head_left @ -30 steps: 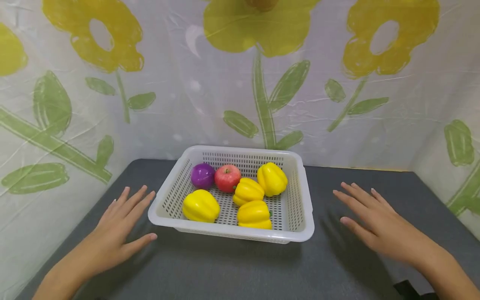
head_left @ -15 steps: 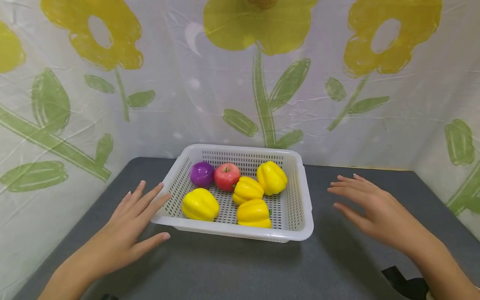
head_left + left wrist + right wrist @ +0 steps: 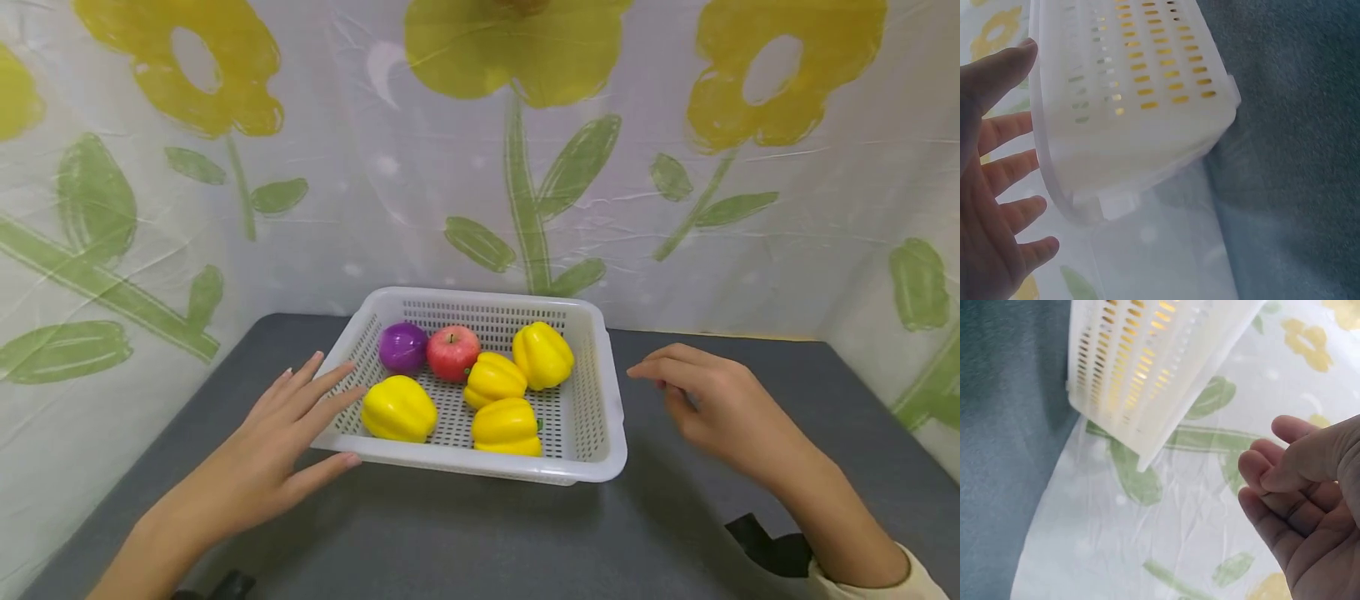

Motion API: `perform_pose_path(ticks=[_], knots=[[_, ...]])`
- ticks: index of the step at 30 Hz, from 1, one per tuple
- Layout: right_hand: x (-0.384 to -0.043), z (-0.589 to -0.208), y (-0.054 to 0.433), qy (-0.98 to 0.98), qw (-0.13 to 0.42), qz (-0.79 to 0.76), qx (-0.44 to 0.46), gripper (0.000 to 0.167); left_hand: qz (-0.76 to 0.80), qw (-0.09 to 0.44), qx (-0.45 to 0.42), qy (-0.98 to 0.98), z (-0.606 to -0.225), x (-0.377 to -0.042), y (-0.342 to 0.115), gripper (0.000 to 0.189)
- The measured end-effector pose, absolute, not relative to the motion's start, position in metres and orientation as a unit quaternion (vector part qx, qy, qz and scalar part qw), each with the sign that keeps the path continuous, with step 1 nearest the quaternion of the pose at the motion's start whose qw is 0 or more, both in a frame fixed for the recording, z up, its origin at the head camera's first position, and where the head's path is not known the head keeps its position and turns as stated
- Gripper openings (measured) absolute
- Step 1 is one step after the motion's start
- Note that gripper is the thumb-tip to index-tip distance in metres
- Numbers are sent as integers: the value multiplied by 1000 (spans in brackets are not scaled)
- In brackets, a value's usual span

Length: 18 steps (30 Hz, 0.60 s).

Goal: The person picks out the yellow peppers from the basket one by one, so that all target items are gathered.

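A white perforated plastic basket [image 3: 465, 461] stands on the dark table. Inside it lie several yellow bell peppers [image 3: 399, 410], a red apple [image 3: 453, 353] and a round, glossy purple fruit [image 3: 403, 347]. My left hand [image 3: 270, 446] hovers at the basket's left end, fingers spread and overlapping the rim in the head view. From the left wrist, the thumb and fingers [image 3: 1007, 175] show at the rim, gripping nothing. To the right of the basket, apart from it, my right hand [image 3: 720, 408] is in the air. Its fingers are loosely bent, with nothing between them.
Behind and beside the table [image 3: 465, 542] hangs a pale cloth [image 3: 337, 208] printed with yellow flowers and green leaves. The basket's back rim is close to that cloth. A black strap [image 3: 780, 550] shows under my right wrist.
My left hand has moved right, to over the basket's left rim. My right hand has moved left toward the basket and its fingers have bent. The basket and its contents stay put.
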State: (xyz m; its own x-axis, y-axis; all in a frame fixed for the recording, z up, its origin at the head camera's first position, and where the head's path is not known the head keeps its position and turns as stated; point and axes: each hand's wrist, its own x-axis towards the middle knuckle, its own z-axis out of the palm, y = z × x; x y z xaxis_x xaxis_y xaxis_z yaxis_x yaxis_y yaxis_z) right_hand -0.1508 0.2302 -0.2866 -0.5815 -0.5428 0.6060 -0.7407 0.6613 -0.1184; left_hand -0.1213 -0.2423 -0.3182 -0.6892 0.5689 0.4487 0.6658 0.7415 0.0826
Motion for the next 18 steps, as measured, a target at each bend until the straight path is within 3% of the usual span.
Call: perform_pose_path(ticks=[18], knots=[[-157, -294, 209, -849, 265, 239, 391, 40, -133, 163, -340, -917, -322, -121, -238, 56]])
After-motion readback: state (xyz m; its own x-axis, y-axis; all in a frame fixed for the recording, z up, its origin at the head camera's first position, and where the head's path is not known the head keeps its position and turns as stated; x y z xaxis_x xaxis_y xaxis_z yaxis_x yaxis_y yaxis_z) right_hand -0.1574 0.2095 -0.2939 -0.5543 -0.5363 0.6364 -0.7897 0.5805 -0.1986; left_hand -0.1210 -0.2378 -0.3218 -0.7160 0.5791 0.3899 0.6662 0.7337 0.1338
